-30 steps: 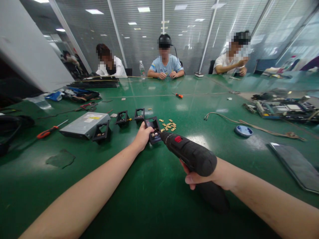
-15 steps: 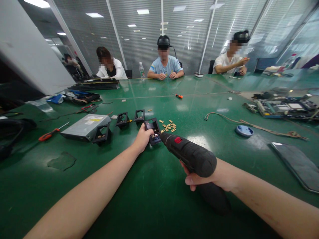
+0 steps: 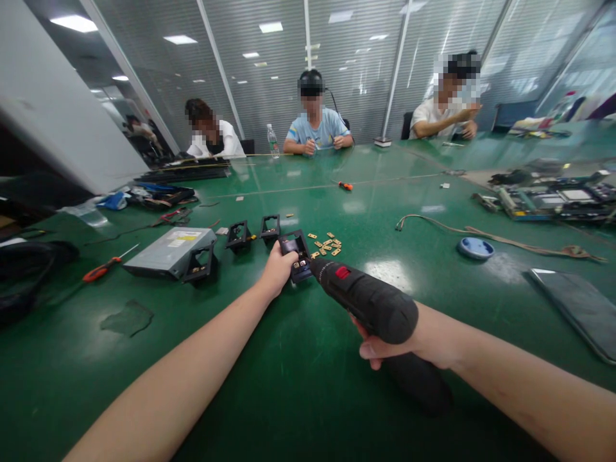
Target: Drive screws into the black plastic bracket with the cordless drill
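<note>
Green tabletop (image 3: 269, 385). Centre-left: three black frames (image 3: 239, 244), one just beside a silver metal box (image 3: 161, 252). Centre: loose brass plates (image 3: 328, 242). Left: orange-handled screwdriver (image 3: 102, 270). Right: tan cord (image 3: 452, 226), blue round lid (image 3: 475, 248), dark slab (image 3: 580, 309); upper right, circuit boards (image 3: 563, 200).

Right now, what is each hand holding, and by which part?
The right hand grips the power drill by its handle; the left hand holds a black frame by its left side.

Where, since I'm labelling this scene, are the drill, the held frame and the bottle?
Drill (image 3: 369, 298): head view, on the black body.
Held frame (image 3: 301, 274): head view, on the near edge.
Bottle (image 3: 273, 142): head view, on the middle of its side.
</note>
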`<state>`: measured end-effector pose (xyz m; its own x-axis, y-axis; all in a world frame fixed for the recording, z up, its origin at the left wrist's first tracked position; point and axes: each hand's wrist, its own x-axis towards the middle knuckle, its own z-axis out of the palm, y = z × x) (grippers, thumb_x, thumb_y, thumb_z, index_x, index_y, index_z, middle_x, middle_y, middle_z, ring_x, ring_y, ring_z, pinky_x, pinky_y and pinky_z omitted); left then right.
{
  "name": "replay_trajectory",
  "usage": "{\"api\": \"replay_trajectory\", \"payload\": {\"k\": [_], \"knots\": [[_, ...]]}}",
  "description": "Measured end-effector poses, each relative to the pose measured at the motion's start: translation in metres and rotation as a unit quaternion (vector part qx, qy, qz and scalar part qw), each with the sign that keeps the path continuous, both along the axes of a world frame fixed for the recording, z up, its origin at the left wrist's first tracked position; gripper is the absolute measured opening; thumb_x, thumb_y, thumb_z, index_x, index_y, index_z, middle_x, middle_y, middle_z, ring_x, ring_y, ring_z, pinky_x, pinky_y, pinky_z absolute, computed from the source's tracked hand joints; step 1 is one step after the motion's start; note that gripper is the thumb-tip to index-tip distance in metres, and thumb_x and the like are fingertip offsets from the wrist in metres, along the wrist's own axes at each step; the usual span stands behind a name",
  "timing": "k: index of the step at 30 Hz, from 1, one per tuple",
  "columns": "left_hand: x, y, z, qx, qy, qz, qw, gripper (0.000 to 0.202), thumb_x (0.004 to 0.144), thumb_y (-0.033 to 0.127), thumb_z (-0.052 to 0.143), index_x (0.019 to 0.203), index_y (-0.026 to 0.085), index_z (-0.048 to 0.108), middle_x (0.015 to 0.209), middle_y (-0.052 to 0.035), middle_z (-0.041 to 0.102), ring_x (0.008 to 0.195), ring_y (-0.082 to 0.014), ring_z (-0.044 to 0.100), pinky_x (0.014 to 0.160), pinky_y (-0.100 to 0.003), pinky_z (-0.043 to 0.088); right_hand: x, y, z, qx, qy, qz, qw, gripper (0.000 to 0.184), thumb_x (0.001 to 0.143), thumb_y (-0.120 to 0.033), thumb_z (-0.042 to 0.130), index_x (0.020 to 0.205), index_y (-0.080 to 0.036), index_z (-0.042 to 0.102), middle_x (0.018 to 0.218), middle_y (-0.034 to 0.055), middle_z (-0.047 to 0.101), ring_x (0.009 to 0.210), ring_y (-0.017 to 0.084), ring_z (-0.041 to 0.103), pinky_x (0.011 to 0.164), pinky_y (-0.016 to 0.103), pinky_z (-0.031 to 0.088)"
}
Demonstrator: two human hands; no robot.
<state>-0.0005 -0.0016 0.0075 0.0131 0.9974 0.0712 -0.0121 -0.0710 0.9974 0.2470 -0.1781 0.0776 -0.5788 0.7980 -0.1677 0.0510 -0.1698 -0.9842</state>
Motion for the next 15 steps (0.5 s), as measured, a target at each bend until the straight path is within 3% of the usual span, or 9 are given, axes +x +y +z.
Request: {"api": "replay_trajectory", "payload": {"k": [3,15], "knots": [[-0.0006,0.0009,-0.0006,0.004,0.007,0.002,1.000,0.040,0.062,0.021,0.068,0.100,0.022,0.058,0.090,-0.0006,0.068,0.085,-0.0218,0.065,0.086,-0.041,0.058,0.0004,-0.0002,0.0029,-0.057,0.002,0.003,0.998,0.036,0.068,-0.030,0.099,0.082,-0.015,0.069,0.072,0.0006,0.071,0.063,0.016,0.071,0.064,0.026,0.058],[-0.0043,0.0022,-0.0040,0.007,0.005,0.012,1.000,0.037,0.065,0.023,0.072,0.100,0.022,0.061,0.090,-0.0016,0.070,0.086,-0.0226,0.068,0.088,-0.042,0.059,-0.0023,0.0000,0.0032,-0.056,0.021,0.004,0.998,0.036,0.069,-0.032,0.099,0.075,-0.014,0.068,0.070,0.0016,0.070,0.062,0.016,0.069,0.064,0.027,0.056]]}}
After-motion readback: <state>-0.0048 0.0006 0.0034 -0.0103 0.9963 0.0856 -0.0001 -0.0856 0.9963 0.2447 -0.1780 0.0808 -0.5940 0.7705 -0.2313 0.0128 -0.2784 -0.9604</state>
